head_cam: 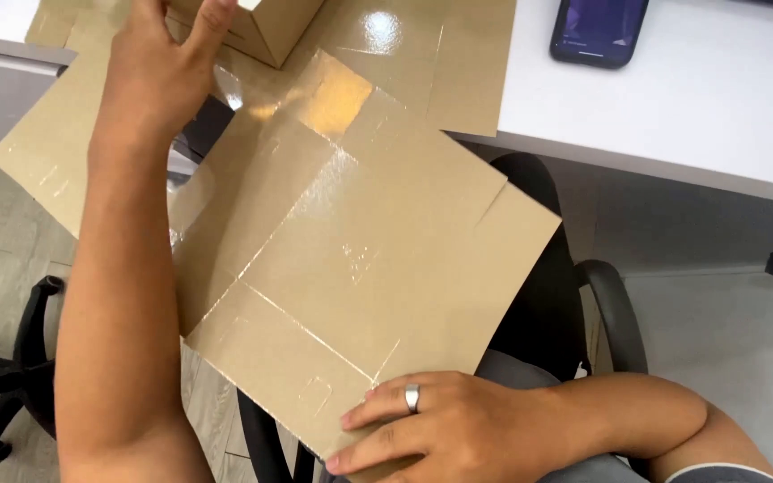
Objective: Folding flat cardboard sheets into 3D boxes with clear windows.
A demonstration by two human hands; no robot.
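Flat cardboard sheet point(351, 259) overhangs counter point(673, 107) edge, frame centre. Right hand point(440, 429) flat, fingers spread, pressing lower corner. Left hand point(158, 72) open-fingered, touching small box point(270, 31), upper left. Phone point(597, 31) upper right; chair armrest point(615, 313) under sheet.

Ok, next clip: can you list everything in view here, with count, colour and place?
Flat cardboard sheet: one, tan and glossy, creased, held over the lap.
Folded cardboard box: one, tan, top edge.
Other flat cardboard: count unclear, tan, on the desk.
Phone: one, dark, on the desk.
Desk: one, white, upper right.
Office chair: one, black, under the person.
Ring: one, silver, right hand.
Left hand: raised at the box.
Right hand: flat on the sheet's near corner.
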